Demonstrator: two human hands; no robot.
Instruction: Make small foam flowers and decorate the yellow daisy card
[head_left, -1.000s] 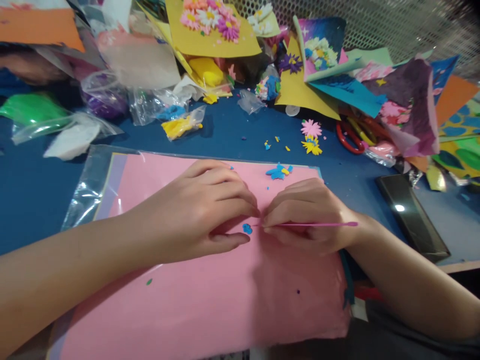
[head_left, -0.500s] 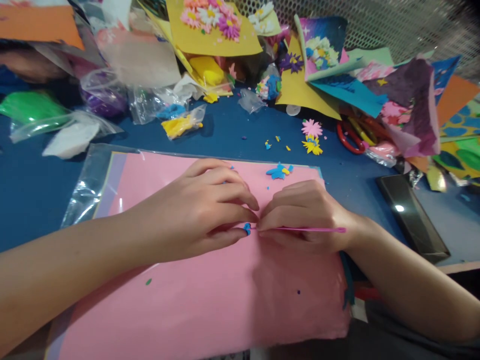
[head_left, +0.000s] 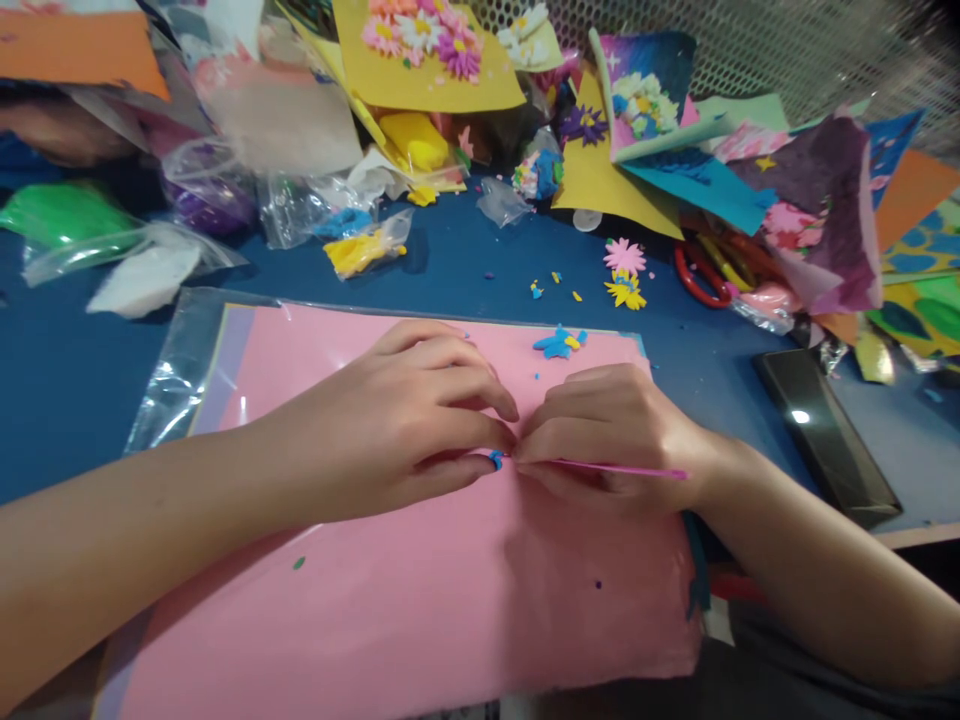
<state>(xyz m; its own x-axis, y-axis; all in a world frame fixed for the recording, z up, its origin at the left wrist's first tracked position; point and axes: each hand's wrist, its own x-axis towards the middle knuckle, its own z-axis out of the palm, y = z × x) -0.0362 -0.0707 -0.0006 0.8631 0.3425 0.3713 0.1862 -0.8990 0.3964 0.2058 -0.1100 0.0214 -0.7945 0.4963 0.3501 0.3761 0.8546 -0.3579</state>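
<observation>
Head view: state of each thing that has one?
Left hand: fingers curled, beside the blue clay bit.
Right hand: pinching the pink stick.
Pink stick: nearly level, tip at the bit.
Blue clay bit: on the pink sheet, between the hands.
Red-handled scissors: lying partly under paper.
Phone: lying flat, screen dark.

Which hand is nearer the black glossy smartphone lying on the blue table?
The right hand is nearer: it rests on the pink sheet, to the left of the black glossy smartphone. The left hand is farther away, beyond the right hand.
</observation>
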